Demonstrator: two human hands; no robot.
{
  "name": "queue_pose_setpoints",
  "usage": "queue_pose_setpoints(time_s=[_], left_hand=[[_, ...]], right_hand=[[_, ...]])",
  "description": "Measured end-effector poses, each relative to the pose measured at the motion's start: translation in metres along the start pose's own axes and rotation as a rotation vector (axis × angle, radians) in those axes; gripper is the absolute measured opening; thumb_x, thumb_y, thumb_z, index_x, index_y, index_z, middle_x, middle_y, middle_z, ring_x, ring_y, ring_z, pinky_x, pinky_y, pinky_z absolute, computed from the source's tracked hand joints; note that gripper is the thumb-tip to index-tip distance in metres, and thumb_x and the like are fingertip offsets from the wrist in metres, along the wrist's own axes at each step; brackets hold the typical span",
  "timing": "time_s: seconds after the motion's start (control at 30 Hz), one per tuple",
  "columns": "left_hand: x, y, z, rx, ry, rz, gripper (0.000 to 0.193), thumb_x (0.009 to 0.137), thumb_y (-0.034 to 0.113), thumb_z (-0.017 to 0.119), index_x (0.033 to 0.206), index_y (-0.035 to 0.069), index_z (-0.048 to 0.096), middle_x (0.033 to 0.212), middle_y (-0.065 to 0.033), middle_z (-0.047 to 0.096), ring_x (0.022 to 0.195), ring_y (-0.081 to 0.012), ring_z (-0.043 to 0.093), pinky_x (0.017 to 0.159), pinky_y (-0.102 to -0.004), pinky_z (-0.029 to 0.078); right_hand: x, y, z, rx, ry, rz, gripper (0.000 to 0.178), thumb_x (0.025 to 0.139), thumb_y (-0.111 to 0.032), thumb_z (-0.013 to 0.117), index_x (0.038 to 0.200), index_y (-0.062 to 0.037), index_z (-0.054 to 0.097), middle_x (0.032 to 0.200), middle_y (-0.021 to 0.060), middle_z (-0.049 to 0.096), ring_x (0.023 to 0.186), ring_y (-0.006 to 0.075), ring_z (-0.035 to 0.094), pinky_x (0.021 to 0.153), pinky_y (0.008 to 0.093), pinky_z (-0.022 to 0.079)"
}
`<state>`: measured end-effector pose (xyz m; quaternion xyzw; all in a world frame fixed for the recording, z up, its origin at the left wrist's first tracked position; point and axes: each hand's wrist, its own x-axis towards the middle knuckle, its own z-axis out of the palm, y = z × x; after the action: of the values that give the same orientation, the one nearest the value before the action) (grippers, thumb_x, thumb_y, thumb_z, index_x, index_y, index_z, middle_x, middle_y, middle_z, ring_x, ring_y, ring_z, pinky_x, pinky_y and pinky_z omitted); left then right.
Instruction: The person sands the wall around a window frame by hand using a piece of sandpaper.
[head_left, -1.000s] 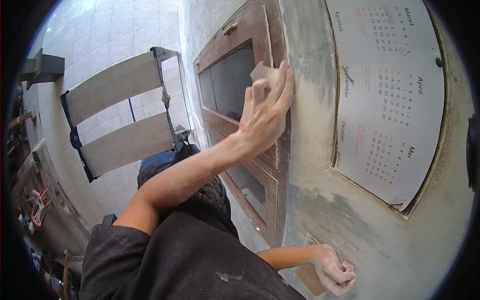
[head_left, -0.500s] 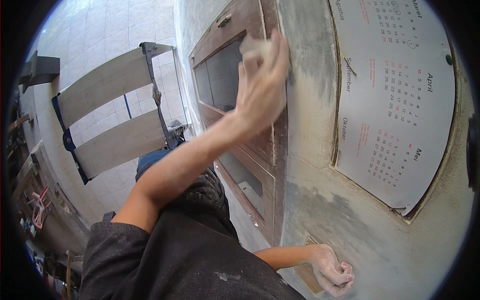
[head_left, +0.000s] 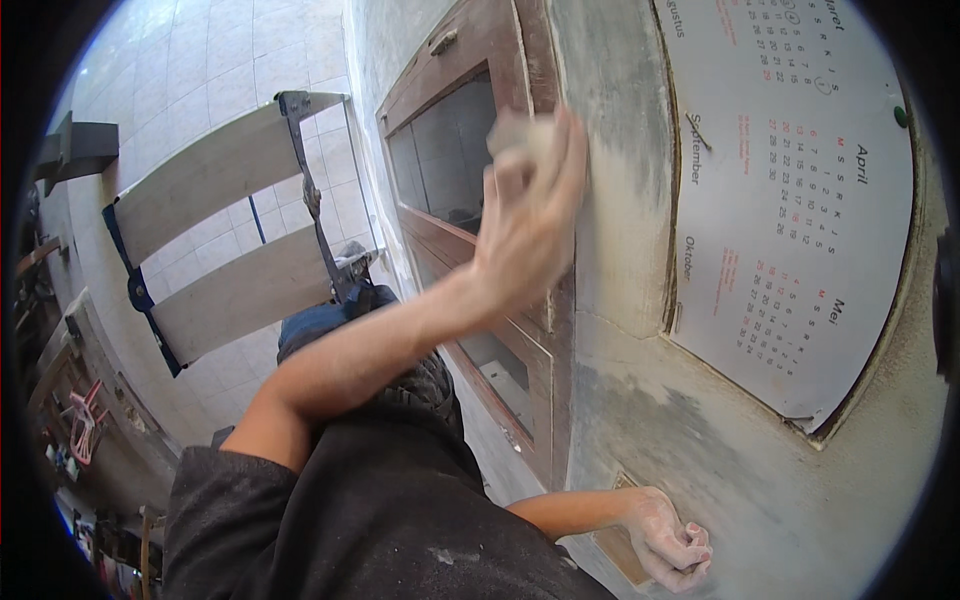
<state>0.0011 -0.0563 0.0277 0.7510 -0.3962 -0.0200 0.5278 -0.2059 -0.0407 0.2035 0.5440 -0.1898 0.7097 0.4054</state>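
My left hand (head_left: pixel 530 225) is raised against the edge where the brown wooden frame (head_left: pixel 515 60) meets the wall (head_left: pixel 620 180). Its fingers close around a pale, off-white piece (head_left: pixel 535 140), too smeared by motion to tell its kind. Lower right, my right hand (head_left: pixel 668 540) is by the wall, next to a small brownish panel (head_left: pixel 625 560). Whitish dust coats its curled fingers, and whatever may be inside them is hidden. The wall surface is patchy grey and cream.
A paper calendar (head_left: pixel 780 200) hangs on the wall at right, held by a green pin (head_left: pixel 900 117). Dark glass panes (head_left: pixel 440 150) fill the frame. At left stands a dark-framed rack with wide pale slats (head_left: pixel 210 175) over a tiled floor (head_left: pixel 230 50). A pink plastic thing (head_left: pixel 87 425) lies far left.
My left hand, with the pale piece in it, has come down along the frame's edge, closer to my body. My right hand has hardly moved.
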Motion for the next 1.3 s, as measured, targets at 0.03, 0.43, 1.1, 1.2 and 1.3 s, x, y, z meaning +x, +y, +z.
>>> queue_pose_setpoints(time_s=[0.03, 0.43, 1.1, 1.2, 1.3], left_hand=[[-0.019, 0.004, 0.003, 0.003, -0.049, 0.025, 0.066, 0.072, -0.011, 0.055, 0.137, -0.01, 0.043, 0.155, -0.0204, 0.029, 0.096, -0.0235, 0.036, 0.09, -0.0371, 0.037], [-0.009, 0.008, 0.001, 0.069, -0.036, 0.009, 0.072, 0.069, -0.011, 0.052, 0.139, -0.012, 0.038, 0.155, -0.0233, 0.026, 0.095, -0.0231, 0.035, 0.086, -0.0337, 0.035], [-0.006, -0.004, -0.04, -0.4, -0.207, -0.109, 0.064, 0.078, -0.006, 0.054, 0.138, -0.013, 0.035, 0.138, -0.0364, 0.042, 0.104, -0.037, 0.048, 0.099, -0.0441, 0.038], [0.006, -0.005, -0.047, -0.306, -0.125, -0.092, 0.063, 0.08, -0.006, 0.052, 0.139, -0.013, 0.033, 0.134, -0.036, 0.046, 0.115, -0.042, 0.048, 0.102, -0.0468, 0.039], [0.008, 0.0, -0.034, -0.095, -0.144, -0.016, 0.062, 0.082, -0.005, 0.051, 0.139, -0.016, 0.03, 0.132, -0.0384, 0.045, 0.12, -0.0447, 0.046, 0.097, -0.0463, 0.046]], right_hand=[[-0.003, -0.004, 0.004, -0.008, 0.027, -0.008, 0.014, 0.096, -0.015, 0.052, 0.093, -0.002, 0.051, 0.069, 0.0016, 0.045, 0.052, 0.0106, 0.04, 0.046, 0.0244, 0.032], [0.005, 0.01, -0.012, 0.081, -0.08, -0.051, 0.007, 0.084, -0.005, 0.059, 0.088, -0.0013, 0.055, 0.058, 0.0027, 0.042, 0.051, 0.0143, 0.043, 0.048, 0.0274, 0.032], [0.006, 0.01, -0.014, 0.044, -0.077, -0.059, 0.006, 0.084, -0.006, 0.057, 0.089, -0.0033, 0.054, 0.059, 0.0004, 0.039, 0.052, 0.0135, 0.045, 0.048, 0.0272, 0.031], [0.005, 0.008, -0.012, 0.053, -0.05, -0.033, 0.006, 0.084, -0.005, 0.056, 0.089, -0.0035, 0.054, 0.059, 0.0003, 0.038, 0.052, 0.0134, 0.044, 0.048, 0.0271, 0.031], [0.005, 0.003, -0.01, 0.052, -0.044, -0.01, 0.005, 0.083, -0.004, 0.055, 0.088, -0.0036, 0.054, 0.058, 0.0, 0.038, 0.051, 0.0132, 0.043, 0.048, 0.0269, 0.031]])
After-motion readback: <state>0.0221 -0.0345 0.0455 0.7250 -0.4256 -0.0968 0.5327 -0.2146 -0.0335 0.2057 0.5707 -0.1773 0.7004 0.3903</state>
